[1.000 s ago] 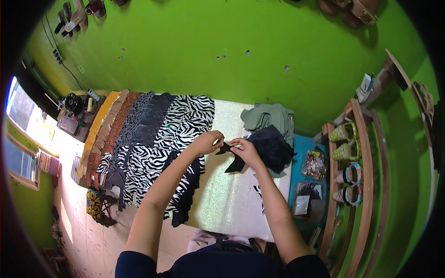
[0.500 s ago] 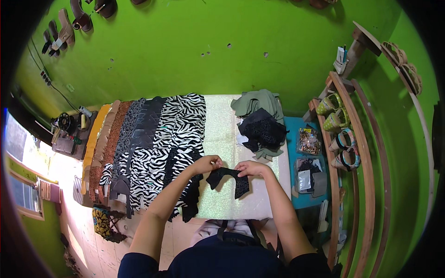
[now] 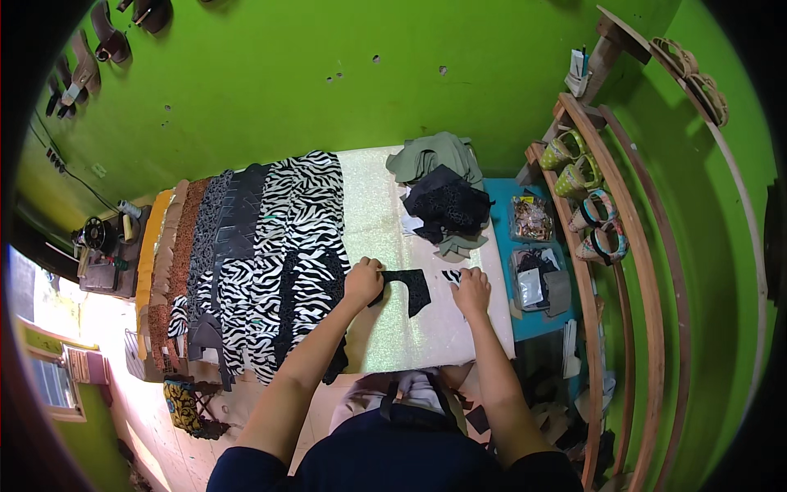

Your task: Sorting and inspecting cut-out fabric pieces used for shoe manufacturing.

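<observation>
My left hand (image 3: 363,281) has closed fingers on the left end of a black patterned cut piece (image 3: 416,293). The piece is curved and lies on the pale shiny table cover (image 3: 385,344). Over the cover to its right, my right hand (image 3: 472,292) pinches a small zebra-print piece (image 3: 451,277), mostly covered by the fingers. Just left of my left hand are overlapping rows of zebra-print pieces (image 3: 307,221), with black patterned pieces (image 3: 288,316) laid across them.
Dark scraps (image 3: 449,205) sit on green material (image 3: 434,156) at the table's far right. Rows of grey, brown and yellow pieces (image 3: 160,238) run left toward a sewing machine (image 3: 98,238). A wooden rack (image 3: 631,271) with sandals (image 3: 602,242) stands right, past plastic packs (image 3: 533,217).
Both hands held the black piece; now it rests on the cover under my left hand. My right hand has let go, moved right and taken a zebra-print piece. The view has shifted.
</observation>
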`<state>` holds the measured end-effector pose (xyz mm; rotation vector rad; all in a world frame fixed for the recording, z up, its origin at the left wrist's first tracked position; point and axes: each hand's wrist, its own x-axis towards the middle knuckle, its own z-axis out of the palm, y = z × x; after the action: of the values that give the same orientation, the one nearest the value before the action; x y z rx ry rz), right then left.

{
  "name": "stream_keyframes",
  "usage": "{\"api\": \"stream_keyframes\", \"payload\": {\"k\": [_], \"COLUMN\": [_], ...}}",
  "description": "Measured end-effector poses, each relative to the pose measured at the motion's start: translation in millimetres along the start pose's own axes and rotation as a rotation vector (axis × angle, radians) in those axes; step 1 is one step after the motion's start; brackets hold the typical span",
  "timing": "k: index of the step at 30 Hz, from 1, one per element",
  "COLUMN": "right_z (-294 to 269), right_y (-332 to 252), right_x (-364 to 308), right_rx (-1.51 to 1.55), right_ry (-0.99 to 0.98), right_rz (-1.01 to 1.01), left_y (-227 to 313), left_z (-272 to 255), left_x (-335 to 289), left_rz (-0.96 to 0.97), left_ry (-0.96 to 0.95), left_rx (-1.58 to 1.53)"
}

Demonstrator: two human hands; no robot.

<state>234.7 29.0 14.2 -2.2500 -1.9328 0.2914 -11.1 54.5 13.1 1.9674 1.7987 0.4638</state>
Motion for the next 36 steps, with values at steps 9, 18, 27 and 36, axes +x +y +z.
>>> {"api": "stream_keyframes", "payload": {"k": [9,18,27,36], "right_z": [-11.3,-29.5,-25.5,-25.7], "right_y": [-2.7,-20.0,-0.8,2.8], "right_x": [-3.7,-3.6,-2.1,1.5], "right_rx": [0.049,0.364,0.378,0.278], "right_ry": [0.160,0.070,-0.013,0.147], "right_rz": [-0.219,-0.554,-0.529,-0.414], "left_y": [34.1,55.4,30.0,32.0], "left_z": [12.6,0.8,28.1,17.8], "left_x": [-12.5,3.1,2.5,4.0], "left_rz": [0.214,0.132,-0.013,-0.075], "left_ry": [-0.002,-0.373,-0.401,-0.404], "left_rx": [-0.159,-0.782,-0.819,-0.935]}}
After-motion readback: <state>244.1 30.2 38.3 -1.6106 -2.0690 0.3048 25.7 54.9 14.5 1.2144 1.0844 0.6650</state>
